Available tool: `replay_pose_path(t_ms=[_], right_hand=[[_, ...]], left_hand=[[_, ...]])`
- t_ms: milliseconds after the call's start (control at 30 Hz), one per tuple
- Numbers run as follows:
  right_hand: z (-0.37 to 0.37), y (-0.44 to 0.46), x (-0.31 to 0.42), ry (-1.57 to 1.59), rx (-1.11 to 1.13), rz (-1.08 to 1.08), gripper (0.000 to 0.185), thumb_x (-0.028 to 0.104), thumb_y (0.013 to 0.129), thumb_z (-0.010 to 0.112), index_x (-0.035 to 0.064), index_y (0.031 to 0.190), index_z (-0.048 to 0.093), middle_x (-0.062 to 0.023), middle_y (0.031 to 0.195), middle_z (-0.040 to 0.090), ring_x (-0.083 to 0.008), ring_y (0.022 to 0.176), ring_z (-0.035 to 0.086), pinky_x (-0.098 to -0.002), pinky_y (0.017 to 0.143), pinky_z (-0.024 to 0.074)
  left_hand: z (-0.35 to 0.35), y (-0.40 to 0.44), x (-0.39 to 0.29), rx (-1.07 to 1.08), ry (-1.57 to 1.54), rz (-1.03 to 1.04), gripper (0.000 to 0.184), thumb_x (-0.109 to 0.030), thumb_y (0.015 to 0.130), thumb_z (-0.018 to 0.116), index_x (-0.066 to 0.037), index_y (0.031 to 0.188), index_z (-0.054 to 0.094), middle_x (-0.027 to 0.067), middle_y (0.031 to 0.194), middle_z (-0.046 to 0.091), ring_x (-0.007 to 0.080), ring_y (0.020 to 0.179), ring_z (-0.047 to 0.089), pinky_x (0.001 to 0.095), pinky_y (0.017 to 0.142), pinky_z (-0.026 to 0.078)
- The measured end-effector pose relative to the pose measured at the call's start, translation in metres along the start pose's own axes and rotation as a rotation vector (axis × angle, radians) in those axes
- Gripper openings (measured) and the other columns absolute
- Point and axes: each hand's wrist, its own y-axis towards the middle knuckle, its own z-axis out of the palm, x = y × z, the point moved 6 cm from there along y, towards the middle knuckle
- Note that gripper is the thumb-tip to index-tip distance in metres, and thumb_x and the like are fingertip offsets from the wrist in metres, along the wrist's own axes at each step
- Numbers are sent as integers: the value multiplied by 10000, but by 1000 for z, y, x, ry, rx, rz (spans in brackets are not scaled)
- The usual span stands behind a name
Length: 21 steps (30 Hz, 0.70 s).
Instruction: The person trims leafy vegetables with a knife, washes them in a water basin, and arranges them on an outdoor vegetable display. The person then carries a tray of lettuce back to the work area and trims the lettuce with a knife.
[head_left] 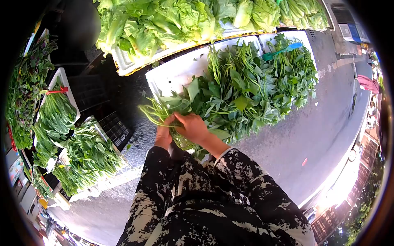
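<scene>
Both hands meet over the near left edge of a pile of leafy greens [242,90] heaped on a white foam box [172,71]. My left hand [164,133] is closed around a small bunch of green stems [154,111], whose cut ends point left. Against it, my right hand [193,128] has its fingers bent and pressed onto the same stems. Leaves of the bunch lie beyond the hands and blend into the pile. More loose stems show just below the hands.
Lettuce [164,26] fills a foam tray at the top. At the left stand boxes of bundled greens [88,153], one bundle with a red tie [57,90]. A blue-green tied strip [281,51] lies on the pile. Grey pavement [283,151] runs along the right.
</scene>
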Motion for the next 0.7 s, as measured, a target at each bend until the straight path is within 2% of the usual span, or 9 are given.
replay_pose_path(t_ms=[33,100,167,300,367,467,533,633,700], right_hand=[[1,-3,-3,175,147,7,454,287,753,582,100,1161,506,-112,825,599,-268,797,570,-371,729,434],[-27,-8,-8,304,79,53,426,382,791,563,107,1116,548,-139,907,608,-273,822,593,-347,729,458],[-71,-14,-32,379,-229,200,402,424,809,534,121,1067,587,-127,951,614,-278,874,583,-382,799,438],[-100,-47,-99,-422,-112,236,233,325,779,570,175,943,642,-52,1164,529,-255,1148,422,-457,952,283],[-113,-73,-132,-502,58,186,159,239,737,590,194,876,652,-28,1215,485,-226,1199,367,-433,958,270],[-137,-107,-176,-526,-47,126,150,184,710,600,193,850,651,-29,1189,502,-228,1183,386,-442,955,276],[-151,-122,-193,-469,-73,266,151,140,708,587,187,836,650,-36,1190,500,-226,1184,385,-452,954,275],[-154,-125,-189,-470,-140,474,158,100,707,566,166,825,648,-43,1183,503,-228,1178,392,-448,941,288],[-150,-115,-161,-529,-319,445,172,56,706,550,131,834,638,-66,1166,508,-229,1167,402,-435,935,300]], left_hand=[[-1,-4,-3,8,16,43,282,-115,756,617,-47,1022,549,65,945,597,193,854,584,323,745,496],[-11,-14,-5,1,13,-20,315,-142,739,639,-53,1027,549,70,947,599,209,859,586,332,751,496],[-23,-22,-11,-60,-3,-29,343,-166,716,663,-75,1028,552,60,966,597,221,868,583,359,770,489],[-51,-46,-34,-109,-51,7,344,-161,738,635,-42,1042,525,91,963,591,233,854,588,354,753,499],[-73,-48,-38,-138,-57,-9,324,-168,730,636,-55,1019,544,73,947,601,226,844,593,353,748,498],[-84,-57,-41,-207,-36,-48,324,-159,719,647,-67,1014,548,70,950,604,226,829,598,352,729,503],[-76,-59,-38,-213,-7,-57,326,-151,719,650,-62,1016,548,73,952,604,226,831,599,352,730,504],[-58,-53,-32,-216,55,-57,363,-175,747,653,-22,1051,528,113,995,594,238,835,602,359,740,508],[-25,-60,-34,-282,190,-84,319,-164,750,659,-49,1029,556,72,936,605,196,820,592,331,733,492]])
